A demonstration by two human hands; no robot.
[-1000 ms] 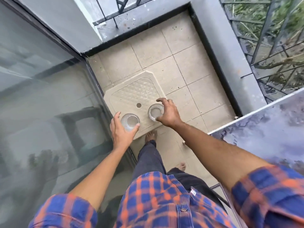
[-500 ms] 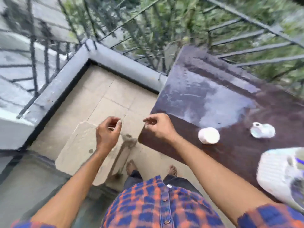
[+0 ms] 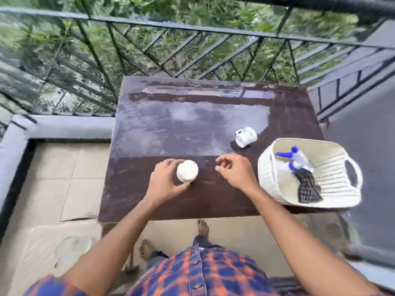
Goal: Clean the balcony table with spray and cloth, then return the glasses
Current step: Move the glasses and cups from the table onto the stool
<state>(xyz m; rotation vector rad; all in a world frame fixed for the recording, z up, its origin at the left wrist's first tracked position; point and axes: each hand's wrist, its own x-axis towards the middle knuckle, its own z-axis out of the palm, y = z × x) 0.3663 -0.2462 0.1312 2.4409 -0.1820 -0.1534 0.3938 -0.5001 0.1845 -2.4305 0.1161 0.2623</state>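
Observation:
The dark brown balcony table (image 3: 171, 129) stands in front of me, its far half wet and shiny. My left hand (image 3: 164, 182) is wrapped around a small round white cup (image 3: 187, 170) that stands near the table's front edge. Just right of the cup hovers my right hand (image 3: 235, 171), fingers loosely curled with nothing in them. A white mug (image 3: 245, 136) lies on its side further back. The white woven basket (image 3: 333, 195) at the table's right edge holds a blue-and-white spray bottle (image 3: 295, 161) and a dark checked cloth (image 3: 307, 186).
A pale plastic stool (image 3: 70, 248) sits blurred on the tiled floor at lower left. A black metal railing (image 3: 192, 30) runs behind the table, with greenery beyond. A grey kerb (image 3: 64, 127) edges the floor. My bare feet are under the table's front edge.
Both hands let go of the two glasses on the floor stool. My view swung right to the table, and my left hand closed around the white cup.

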